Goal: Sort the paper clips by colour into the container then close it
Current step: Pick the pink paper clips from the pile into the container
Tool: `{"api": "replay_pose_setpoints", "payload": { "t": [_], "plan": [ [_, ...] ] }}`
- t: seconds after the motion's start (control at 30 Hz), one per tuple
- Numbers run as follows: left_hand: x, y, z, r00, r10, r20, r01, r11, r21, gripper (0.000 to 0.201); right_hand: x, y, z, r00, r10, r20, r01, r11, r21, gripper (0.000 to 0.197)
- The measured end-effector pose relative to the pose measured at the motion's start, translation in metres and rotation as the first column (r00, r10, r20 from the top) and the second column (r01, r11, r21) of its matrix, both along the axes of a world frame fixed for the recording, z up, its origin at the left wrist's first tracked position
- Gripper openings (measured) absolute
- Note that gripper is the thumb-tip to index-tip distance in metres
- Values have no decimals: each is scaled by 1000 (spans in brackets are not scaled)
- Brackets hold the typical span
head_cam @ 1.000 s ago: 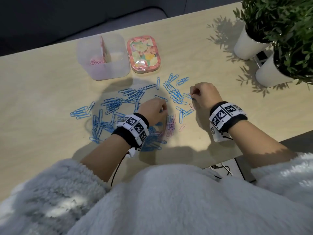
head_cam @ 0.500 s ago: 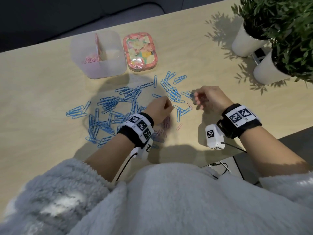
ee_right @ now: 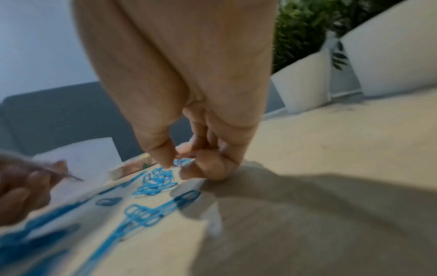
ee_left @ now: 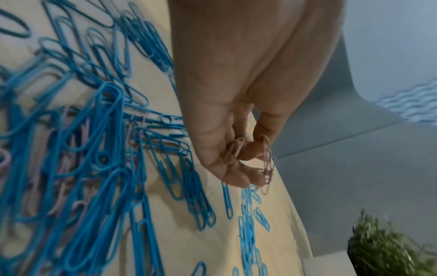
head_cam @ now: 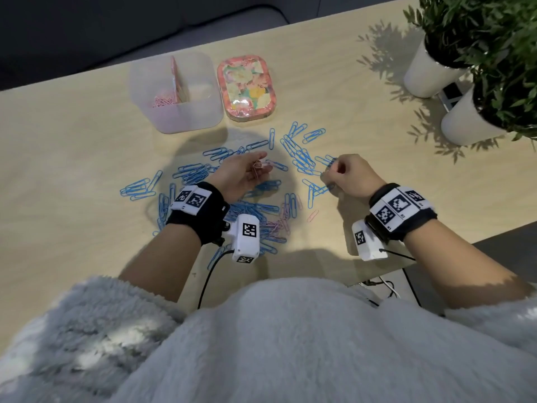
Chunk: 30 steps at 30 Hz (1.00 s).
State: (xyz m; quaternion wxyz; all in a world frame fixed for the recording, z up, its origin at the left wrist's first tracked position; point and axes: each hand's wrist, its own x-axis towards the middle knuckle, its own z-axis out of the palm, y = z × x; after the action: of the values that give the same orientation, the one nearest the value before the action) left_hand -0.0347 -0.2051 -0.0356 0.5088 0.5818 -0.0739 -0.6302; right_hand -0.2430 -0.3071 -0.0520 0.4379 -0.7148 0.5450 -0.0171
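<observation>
Paper clips (head_cam: 203,173) lie scattered across the bench (head_cam: 58,158), mostly blue, with a smaller pink cluster (head_cam: 279,222) near the front edge. Left hand (head_cam: 244,175) is raised palm-up above the spread, fingers loosely curled round a few pink clips (ee_left: 236,151). Right hand (head_cam: 348,175) rests at the spread's right edge, thumb and fingers pinching something small; the wrist view is blurred, and its colour cannot be confirmed. Container (head_cam: 177,94) stands open behind the clips, a divider (head_cam: 175,80) splitting it; pink clips sit in the left compartment, the right appears empty. Lid (head_cam: 247,85), floral, lies just beside it. Judgement: sorting is at an early stage. Recommended: carry the handful directly over the left compartment before releasing, keep fingers cupped so the thin, slippery wire does not slide out, and check that no blue clip is tangled in
</observation>
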Motion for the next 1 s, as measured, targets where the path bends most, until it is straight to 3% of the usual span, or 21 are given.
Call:
{"api": "replay_pose_setpoints", "payload": {
  "t": [0.1,0.17,0.27,0.33,0.37,0.47,0.57,0.7,0.77,0.87,1.0],
  "plan": [
    [3,1,-1,999,46,-29,-45,998,47,16,3,10,2,900,-288,328,191,935,298,23],
    [4,2,-3,997,36,62,-40,996,74,17,9,17,4,882,-336,331,198,900,387,26],
    [7,6,-6,970,-90,227,78,995,64,24,18,31,2,982,-27,185,-15,975,224,22],
    [10,11,-9,954,-154,257,144,988,56,33,24,38,-3,982,187,-9,-186,981,59,27],
    [11,13,-10,950,-173,260,163,985,62,33,26,42,-5,971,223,-83,-223,975,4,29],
    [11,17,-9,928,-213,307,206,977,58,26,32,47,-7,961,219,-168,-236,968,-89,26],
    [7,20,-6,912,-250,326,250,967,43,16,37,46,-7,950,225,-217,-245,967,-70,27],
    [-6,19,-2,890,-338,306,315,941,125,23,39,46,-3,934,242,-262,-268,961,-67,28],
    [-14,19,-1,824,-383,416,350,924,157,28,37,47,-1,932,207,-298,-251,961,-118,26],
    [-22,23,-8,618,-449,645,443,877,186,40,34,45,2,931,173,-322,-223,966,-126,9],
    [-29,28,-16,346,-544,765,563,772,294,18,26,39,2,961,194,-197,-208,977,-50,21]
  ]
}}
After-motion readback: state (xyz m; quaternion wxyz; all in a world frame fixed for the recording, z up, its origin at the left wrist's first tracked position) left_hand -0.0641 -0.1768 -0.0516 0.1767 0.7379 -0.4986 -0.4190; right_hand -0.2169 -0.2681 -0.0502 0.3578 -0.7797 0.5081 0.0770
